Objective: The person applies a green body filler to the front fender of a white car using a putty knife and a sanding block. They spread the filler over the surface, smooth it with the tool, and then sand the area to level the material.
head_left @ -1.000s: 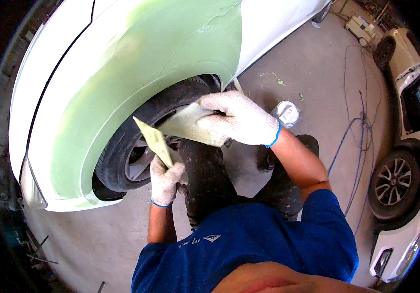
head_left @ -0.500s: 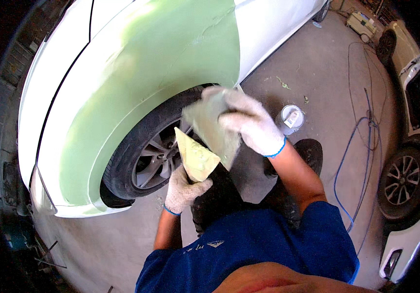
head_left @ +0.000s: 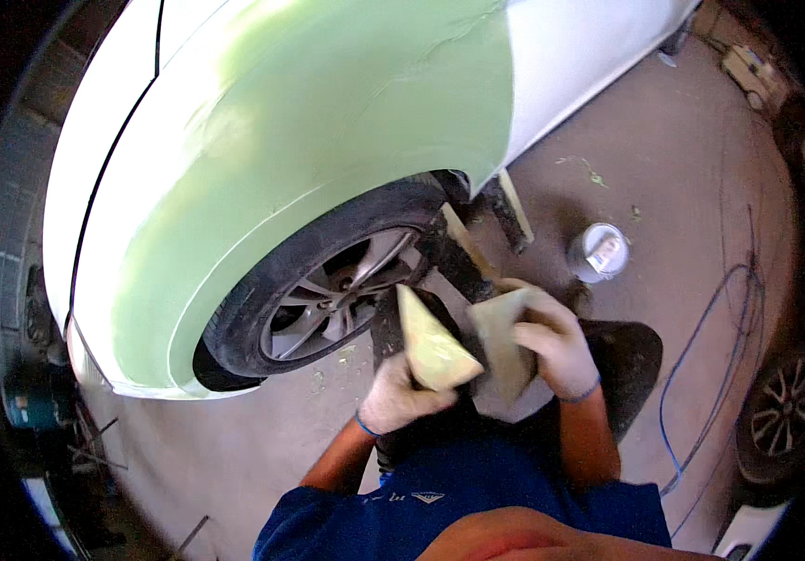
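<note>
My left hand [head_left: 397, 398], in a white knit glove, grips a roughly triangular putty board [head_left: 435, 348] coated with pale yellow-green putty. Just to its right, my gloved right hand [head_left: 560, 344] holds a flat greyish putty spreader [head_left: 503, 338], slightly blurred. Spreader and board are close together above my knees; whether they touch I cannot tell. Ahead and to the left is a white car's fender [head_left: 328, 122], largely covered in smooth light green filler, with a thin ridge line along the wheel arch. Below the arch sits the wheel [head_left: 323, 304] with its spoked rim.
An open round can [head_left: 599, 252] with a pale item on top stands on the floor to the right. Dark pieces with pale edges [head_left: 512, 210] lie by the car. Further right are a blue hose [head_left: 669, 411] and another vehicle's wheel [head_left: 784, 402]. Putty scraps [head_left: 595, 176] dot the floor.
My right hand has come down and right, away from the wheel arch, with the spreader. In the picture, my left hand and the board have shifted right and slightly down; the view has also shifted.
</note>
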Tool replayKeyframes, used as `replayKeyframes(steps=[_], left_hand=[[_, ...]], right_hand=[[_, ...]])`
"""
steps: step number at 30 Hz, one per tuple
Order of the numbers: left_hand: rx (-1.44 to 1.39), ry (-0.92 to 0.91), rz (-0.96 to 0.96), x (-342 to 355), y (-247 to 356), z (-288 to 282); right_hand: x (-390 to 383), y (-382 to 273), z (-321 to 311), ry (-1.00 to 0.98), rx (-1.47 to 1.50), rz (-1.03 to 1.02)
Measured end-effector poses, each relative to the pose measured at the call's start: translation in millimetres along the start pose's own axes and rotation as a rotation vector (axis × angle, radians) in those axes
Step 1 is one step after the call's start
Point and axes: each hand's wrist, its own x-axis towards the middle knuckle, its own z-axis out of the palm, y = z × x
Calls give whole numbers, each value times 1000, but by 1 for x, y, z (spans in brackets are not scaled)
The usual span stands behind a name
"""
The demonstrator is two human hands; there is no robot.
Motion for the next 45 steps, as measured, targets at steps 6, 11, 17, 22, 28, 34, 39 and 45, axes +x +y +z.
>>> replayKeyframes(steps=[6, 11, 17, 22, 28, 34, 39, 45], left_hand=[[-44, -144, -186, 54, -8, 13], [53, -177, -139, 87, -4, 20], [-181, -134, -330, 113, -6, 29], [-55, -217, -244, 123, 1, 36], [-244, -67, -290, 131, 4, 37], [12, -200, -253, 132, 19, 41], [-139, -20, -96, 116, 5, 30], [16, 0, -184, 92, 30, 20]], right_hand=[[13, 3, -21, 65, 233, 230], [34, 3, -35, 201, 310, 317], [40, 36, -51, 73, 223, 411], [46, 27, -58, 124, 198, 240], [48, 39, -71, -9, -49, 106], [46, 51, -64, 82, 59, 177], [55, 0, -54, -71, 208, 286], [58, -5, -39, -162, 281, 296]])
